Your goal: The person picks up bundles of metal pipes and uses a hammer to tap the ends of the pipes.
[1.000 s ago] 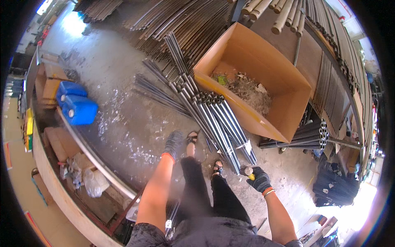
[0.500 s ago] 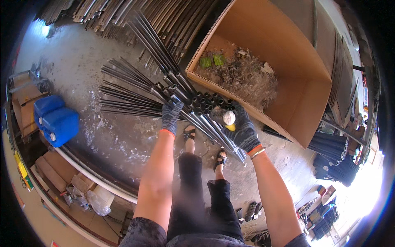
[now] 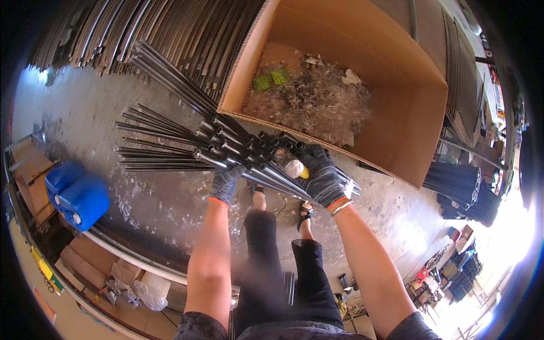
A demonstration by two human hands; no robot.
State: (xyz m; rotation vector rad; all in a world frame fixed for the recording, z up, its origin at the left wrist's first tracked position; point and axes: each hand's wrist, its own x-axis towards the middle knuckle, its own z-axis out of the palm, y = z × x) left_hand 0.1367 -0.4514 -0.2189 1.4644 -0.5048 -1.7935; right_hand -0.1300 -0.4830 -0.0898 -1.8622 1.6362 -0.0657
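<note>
A bundle of dark metal tubes (image 3: pixel 226 148) fans out in front of me, several with open round ends in the middle, others reaching far left. My left hand (image 3: pixel 225 186), in a grey knit glove with an orange cuff, is closed around tubes at the near side of the bundle. On the right, my right hand (image 3: pixel 322 177), gloved alike, is closed at the bundle's right part. Against its thumb side is a small thing with a white rounded end (image 3: pixel 294 168) and a yellow part; its kind is unclear. The right fingertips are partly hidden.
Beyond the bundle stands a large open cardboard box (image 3: pixel 416 124) with crumpled clear plastic scraps inside. Rows of long tubes (image 3: pixel 170 34) lie at the far left. Two blue jerrycans (image 3: pixel 88 201) stand left, above a shelf with cartons. Dark tube bundles (image 3: pixel 453 181) lie right.
The tube bundle and both hands have shifted left in view, the left hand also lower. The tubes lie flatter and closer to the box edge. The right hand still has the white-ended thing beside it.
</note>
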